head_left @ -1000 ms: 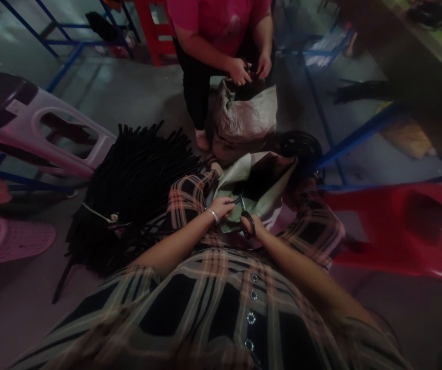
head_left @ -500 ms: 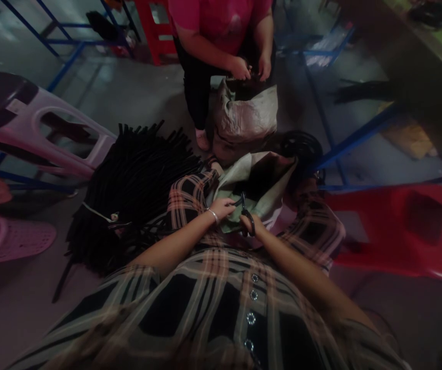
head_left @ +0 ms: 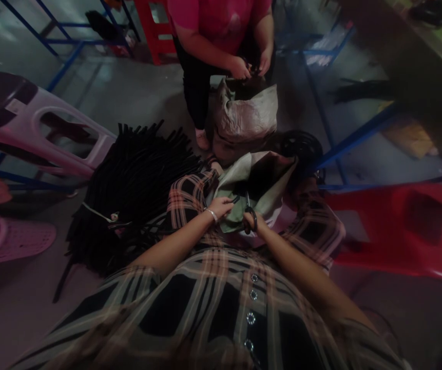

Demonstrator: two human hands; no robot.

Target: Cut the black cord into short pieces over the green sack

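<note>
Black-handled scissors (head_left: 250, 216) are in my right hand (head_left: 252, 222), their blades pointing up and away from me. My left hand (head_left: 221, 206) pinches a short black strip (head_left: 236, 199), a small gap to the left of the blades. Both hands are over the near edge of an open sack (head_left: 239, 211) with a pale green side and a dark inside, standing between my legs. A large bundle of black strips (head_left: 139, 174) lies on the floor to my left, with a light tie (head_left: 97, 211) round its lower part.
Across from me a person in a pink shirt (head_left: 224, 25) works with both hands above another sack (head_left: 247, 118). A pale stool (head_left: 62, 136) and pink basket (head_left: 16, 239) are at left. A red stool (head_left: 390, 257) and blue bars (head_left: 355, 139) are at right.
The scissors in my right hand have shifted slightly right, away from my left hand and the strip. Their blades now point more upright. The other person's hands moved slightly.
</note>
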